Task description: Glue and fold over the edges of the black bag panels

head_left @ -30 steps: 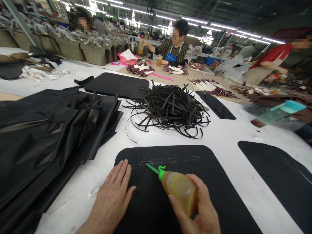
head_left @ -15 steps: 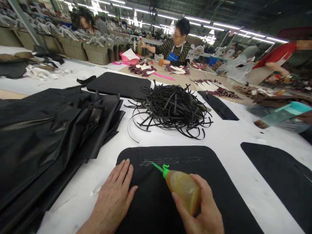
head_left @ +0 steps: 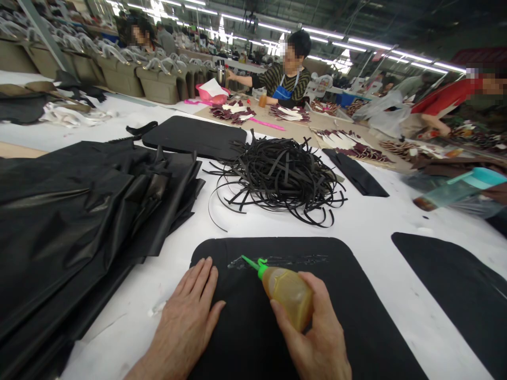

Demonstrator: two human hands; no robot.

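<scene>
My right hand (head_left: 315,338) is closed around a soft amber glue bottle (head_left: 285,294) with a green nozzle. The nozzle tip touches the left end of a shiny glue line (head_left: 277,260) on a black rounded panel (head_left: 356,295) in front of me. My left hand (head_left: 182,323) lies flat with fingers stretched out, pressing the panel's left edge and the white table (head_left: 368,224).
A heap of black strips (head_left: 279,177) lies behind the panel. Crumpled black sheet material (head_left: 79,211) fills the left. More black panels sit at the back (head_left: 194,137) and right (head_left: 455,285). A teal-lidded container (head_left: 455,189) lies at right. Other people work at far tables.
The bottle's nozzle moved up and slightly left onto the left end of the glue line. My left hand stayed flat in place.
</scene>
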